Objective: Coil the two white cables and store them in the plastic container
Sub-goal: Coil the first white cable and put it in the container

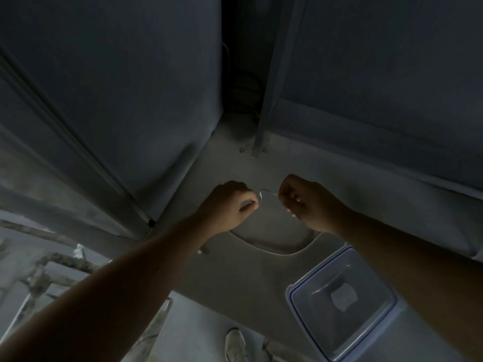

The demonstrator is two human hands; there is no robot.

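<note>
My left hand (230, 205) and my right hand (305, 202) are both closed on a thin white cable (266, 191), with a short arc of it showing between them. Below the hands more white cable (277, 250) lies in a long loop on the grey table surface (235, 278). A clear plastic container (342, 299) with a blue-lined rim stands open at the lower right, under my right forearm, with a pale patch on its bottom. The scene is dim, and I cannot tell one cable from the other.
Grey partition walls (117, 100) rise behind the table and meet at a dark gap (245, 74) with cords in it. A white shoe (236, 346) shows on the floor below the table edge. A frame-like structure (52, 273) sits at the lower left.
</note>
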